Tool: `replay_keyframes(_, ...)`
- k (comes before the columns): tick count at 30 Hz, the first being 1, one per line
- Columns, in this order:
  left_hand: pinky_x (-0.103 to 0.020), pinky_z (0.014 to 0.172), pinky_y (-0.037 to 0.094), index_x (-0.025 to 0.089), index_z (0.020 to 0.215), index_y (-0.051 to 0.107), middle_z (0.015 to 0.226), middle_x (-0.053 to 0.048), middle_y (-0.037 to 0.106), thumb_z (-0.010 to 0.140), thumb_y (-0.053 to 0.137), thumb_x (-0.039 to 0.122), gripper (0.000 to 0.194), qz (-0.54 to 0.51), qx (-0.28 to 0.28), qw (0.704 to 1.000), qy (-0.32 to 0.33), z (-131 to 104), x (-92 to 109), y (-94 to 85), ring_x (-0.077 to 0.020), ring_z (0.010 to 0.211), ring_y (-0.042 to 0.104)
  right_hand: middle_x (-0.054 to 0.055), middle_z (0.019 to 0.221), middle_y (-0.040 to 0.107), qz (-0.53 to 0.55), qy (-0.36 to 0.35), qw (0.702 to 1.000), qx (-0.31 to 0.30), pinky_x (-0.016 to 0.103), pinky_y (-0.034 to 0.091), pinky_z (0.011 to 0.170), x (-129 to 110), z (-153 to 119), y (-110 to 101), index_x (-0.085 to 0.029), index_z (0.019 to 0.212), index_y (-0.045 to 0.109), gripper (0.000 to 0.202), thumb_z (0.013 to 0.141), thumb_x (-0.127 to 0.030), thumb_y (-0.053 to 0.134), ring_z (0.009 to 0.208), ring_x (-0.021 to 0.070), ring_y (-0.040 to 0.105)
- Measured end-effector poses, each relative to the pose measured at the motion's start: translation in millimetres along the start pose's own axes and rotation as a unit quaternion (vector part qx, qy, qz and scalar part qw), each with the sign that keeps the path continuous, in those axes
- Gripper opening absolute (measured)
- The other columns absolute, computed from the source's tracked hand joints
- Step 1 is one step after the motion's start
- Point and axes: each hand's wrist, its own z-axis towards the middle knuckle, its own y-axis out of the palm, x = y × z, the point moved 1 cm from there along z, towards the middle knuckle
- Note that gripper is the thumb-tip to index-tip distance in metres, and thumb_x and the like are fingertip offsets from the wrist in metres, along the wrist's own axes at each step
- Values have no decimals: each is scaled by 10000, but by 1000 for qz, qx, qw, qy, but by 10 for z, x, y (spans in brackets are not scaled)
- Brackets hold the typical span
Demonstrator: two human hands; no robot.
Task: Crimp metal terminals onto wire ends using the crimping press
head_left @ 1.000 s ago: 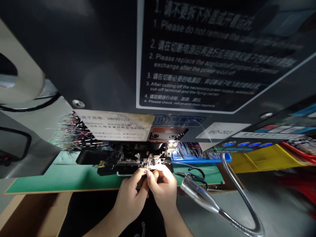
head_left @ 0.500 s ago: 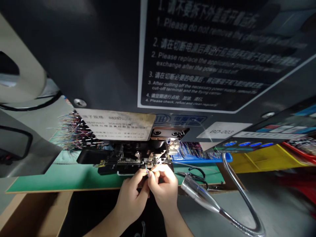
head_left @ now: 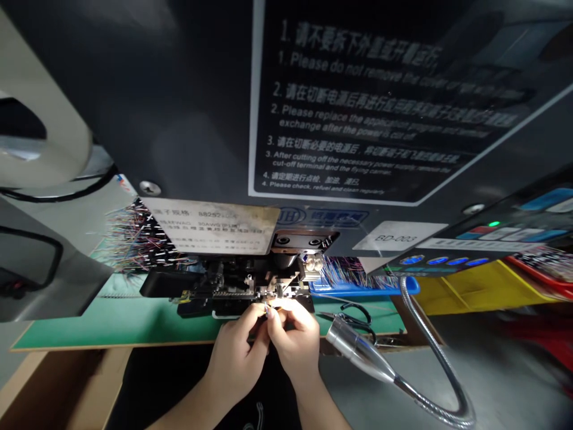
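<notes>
Thin coloured wires (head_left: pixel 267 309) show between my fingertips, right in front of the crimping machine's lower tooling (head_left: pixel 280 289). My left hand (head_left: pixel 239 346) pinches them from the left, thumb and forefinger closed. From the right, my right hand (head_left: pixel 295 337) is closed on the same wires, its fingertips almost touching the left ones. The rest of the wires is hidden by my hands. Above hangs the dark machine housing (head_left: pixel 201 119) with its printed warning label.
Black-handled scissors (head_left: pixel 353 319) lie on the green work mat (head_left: pixel 152 331), right of my hands. A bendy metal lamp (head_left: pixel 362 352) reaches in at the right. Wire bundles sit behind left and in a blue tray (head_left: pixel 367 289); a yellow bin (head_left: pixel 474 289) stands farther right.
The view has shifted slightly. A green light now shows on the control panel at the right. Both hands keep their pinch, and the wire tips stand out less above the fingers.
</notes>
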Motion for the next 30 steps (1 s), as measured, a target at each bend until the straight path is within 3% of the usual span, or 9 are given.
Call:
replay_keyframes(8, -239, 666, 522, 229, 1043, 600, 744, -11, 676, 964, 451, 256, 170, 26, -7, 1000, 6, 16, 20, -29, -212, 846, 710, -97, 503, 393, 41, 53, 998, 9, 204, 383, 427, 22, -38, 4, -196, 845, 622, 62, 843, -245, 659, 413, 88, 376)
replay_keyframes(16, -246, 665, 501, 222, 972, 604, 735, -12, 661, 916, 450, 167, 173, 46, -26, 999, 5, 51, 39, -46, -210, 805, 697, -85, 507, 394, 22, 39, 999, 1, 230, 398, 471, 13, -23, -27, -191, 867, 677, 50, 850, -230, 650, 435, 100, 380)
replay_keyframes(26, -211, 532, 449, 214, 933, 554, 629, 41, 584, 972, 454, 298, 136, -99, -65, 991, -61, 50, 30, -39, -134, 527, 586, -83, 498, 387, 26, 56, 998, 0, 214, 368, 441, 1, -31, -37, -173, 764, 668, 109, 838, -251, 655, 430, 88, 366)
replay_keyframes(30, -221, 573, 461, 214, 913, 573, 646, 22, 591, 971, 448, 266, 147, -49, -43, 998, -18, 50, 36, -35, -157, 609, 625, -86, 498, 385, 27, 48, 998, 7, 216, 373, 431, -15, -28, -20, -178, 812, 659, 50, 838, -218, 645, 419, 89, 367)
